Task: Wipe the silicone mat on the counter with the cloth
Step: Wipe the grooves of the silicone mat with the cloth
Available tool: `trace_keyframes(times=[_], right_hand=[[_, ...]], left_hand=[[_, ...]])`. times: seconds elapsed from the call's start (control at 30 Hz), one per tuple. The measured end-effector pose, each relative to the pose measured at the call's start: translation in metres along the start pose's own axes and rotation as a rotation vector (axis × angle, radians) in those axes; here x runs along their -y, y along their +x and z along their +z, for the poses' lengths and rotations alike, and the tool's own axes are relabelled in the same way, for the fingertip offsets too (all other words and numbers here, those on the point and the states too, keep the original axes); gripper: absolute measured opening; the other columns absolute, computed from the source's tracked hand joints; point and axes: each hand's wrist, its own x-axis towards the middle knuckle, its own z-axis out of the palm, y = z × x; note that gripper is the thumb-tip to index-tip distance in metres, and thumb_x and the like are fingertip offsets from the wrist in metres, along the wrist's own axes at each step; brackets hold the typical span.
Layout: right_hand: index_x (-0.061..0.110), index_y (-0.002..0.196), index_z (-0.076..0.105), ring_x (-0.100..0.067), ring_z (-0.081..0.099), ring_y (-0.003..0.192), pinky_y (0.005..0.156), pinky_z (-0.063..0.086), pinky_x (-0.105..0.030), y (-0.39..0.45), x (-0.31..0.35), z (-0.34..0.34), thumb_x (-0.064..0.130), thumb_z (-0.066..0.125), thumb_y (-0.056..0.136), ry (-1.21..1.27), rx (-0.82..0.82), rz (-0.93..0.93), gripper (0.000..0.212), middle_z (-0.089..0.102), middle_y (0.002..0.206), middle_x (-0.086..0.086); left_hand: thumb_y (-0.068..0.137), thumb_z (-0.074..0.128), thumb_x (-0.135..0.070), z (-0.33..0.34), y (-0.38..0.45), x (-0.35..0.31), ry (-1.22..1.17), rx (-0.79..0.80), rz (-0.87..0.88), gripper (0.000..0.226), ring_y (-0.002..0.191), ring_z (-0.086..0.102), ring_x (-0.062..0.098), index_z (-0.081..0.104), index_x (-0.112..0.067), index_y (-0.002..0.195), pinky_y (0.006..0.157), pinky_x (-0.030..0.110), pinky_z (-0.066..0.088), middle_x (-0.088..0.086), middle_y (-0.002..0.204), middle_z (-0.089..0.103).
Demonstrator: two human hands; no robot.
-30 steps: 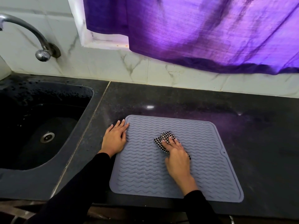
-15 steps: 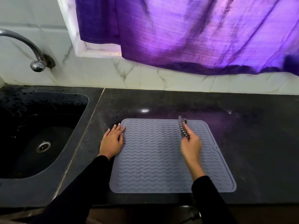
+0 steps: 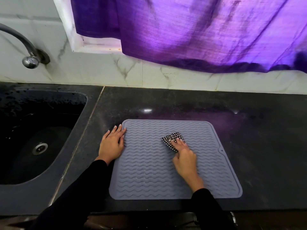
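Note:
A grey-blue silicone mat (image 3: 149, 171) with wavy ridges lies flat on the black counter (image 3: 259, 146). A small black-and-white checked cloth (image 3: 172, 136), bunched up, sits on the mat's upper right part. My right hand (image 3: 184, 158) holds it down against the mat, fingers curled over its top and thumb at its near edge. Flat along the mat's left edge lies my left hand (image 3: 111, 145), fingers straight, fingertips near the far left corner.
A dark wet sink (image 3: 78, 135) with a drain is set into the counter to the left, under a metal tap (image 3: 30, 59). A purple curtain (image 3: 199, 30) hangs over the tiled back wall. The counter's front edge runs just below the mat.
My right hand swept the cloth up toward the mat's far right edge, lifting it on edge, then brought it back down onto the mat's upper right part. My left hand stayed put.

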Motion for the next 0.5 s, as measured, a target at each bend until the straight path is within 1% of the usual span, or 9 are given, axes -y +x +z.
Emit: trace_keyframes(times=[0.07,0.1,0.17,0.2,0.23,0.27,0.33,0.43,0.5], right_hand=[[0.017,0.126,0.058,-0.019,0.055,0.121,0.1,0.036,-0.017,0.005,-0.004,-0.006,-0.008,0.047,0.082,0.32,-0.087,0.121,0.052,0.056,0.133,-0.003],[0.011,0.122,0.061,-0.022,0.061,0.111,0.09,0.045,-0.017,0.012,-0.007,-0.01,-0.012,0.045,0.081,0.563,-0.119,0.238,0.049,0.061,0.125,-0.006],[0.001,0.119,0.061,-0.025,0.063,0.094,0.067,0.053,-0.02,0.027,-0.013,-0.026,-0.018,0.036,0.076,1.083,-0.199,0.543,0.053,0.064,0.115,-0.015],[0.001,0.119,0.06,-0.025,0.062,0.086,0.059,0.053,-0.021,0.033,-0.021,-0.032,-0.018,0.035,0.074,1.204,-0.285,0.653,0.055,0.064,0.113,-0.018],[0.004,0.119,0.061,-0.026,0.062,0.084,0.059,0.053,-0.022,0.036,-0.027,-0.04,-0.014,0.037,0.076,1.177,-0.362,0.707,0.053,0.065,0.111,-0.016],[0.01,0.119,0.063,-0.027,0.064,0.089,0.068,0.055,-0.027,0.038,-0.032,-0.047,-0.008,0.041,0.079,1.016,-0.415,0.693,0.049,0.066,0.114,-0.015],[0.015,0.121,0.063,-0.033,0.059,0.107,0.092,0.048,-0.035,0.032,-0.035,-0.056,-0.002,0.044,0.082,0.547,-0.413,0.568,0.047,0.065,0.119,-0.015],[0.011,0.131,0.053,-0.033,0.049,0.122,0.104,0.036,-0.032,0.025,-0.036,-0.043,-0.002,0.047,0.082,0.121,-0.187,0.322,0.051,0.055,0.132,-0.017],[0.006,0.14,0.038,-0.029,0.032,0.137,0.115,0.021,-0.034,0.022,-0.04,-0.019,0.006,0.053,0.084,-0.147,-0.042,0.196,0.058,0.036,0.147,-0.017]], left_hand=[[0.086,0.019,-0.037,-0.001,-0.001,-0.001,-0.017,0.007,0.003,0.06,0.139,0.03,0.021,0.044,-0.02,0.137,0.113,0.038,0.019,0.004,0.147,0.037],[0.086,0.019,-0.036,-0.001,-0.002,-0.001,-0.025,0.014,0.003,0.06,0.139,0.03,0.022,0.044,-0.019,0.137,0.113,0.038,0.018,0.005,0.147,0.037],[0.086,0.02,-0.034,-0.003,-0.003,-0.001,-0.031,0.039,0.001,0.059,0.14,0.027,0.022,0.041,-0.018,0.139,0.114,0.038,0.016,0.006,0.149,0.034],[0.086,0.019,-0.034,-0.004,-0.003,-0.001,-0.029,0.058,0.002,0.06,0.141,0.025,0.022,0.038,-0.018,0.141,0.115,0.037,0.014,0.006,0.15,0.032],[0.085,0.018,-0.034,-0.005,-0.004,-0.002,-0.022,0.075,0.005,0.061,0.141,0.023,0.022,0.036,-0.018,0.142,0.115,0.037,0.013,0.006,0.151,0.03],[0.085,0.018,-0.035,-0.005,-0.004,-0.001,-0.015,0.089,0.009,0.062,0.142,0.022,0.022,0.035,-0.018,0.142,0.115,0.037,0.012,0.006,0.152,0.028],[0.084,0.02,-0.035,-0.006,-0.003,-0.001,-0.023,0.092,0.009,0.062,0.141,0.024,0.022,0.037,-0.018,0.141,0.115,0.039,0.013,0.007,0.151,0.03],[0.083,0.025,-0.041,-0.009,0.003,0.0,-0.028,0.007,0.006,0.061,0.131,0.041,0.027,0.053,-0.014,0.13,0.108,0.045,0.026,0.011,0.139,0.048],[0.082,0.021,-0.046,-0.011,0.013,0.0,0.01,-0.032,0.025,0.065,0.123,0.048,0.028,0.057,-0.012,0.124,0.105,0.047,0.03,0.01,0.129,0.055]])
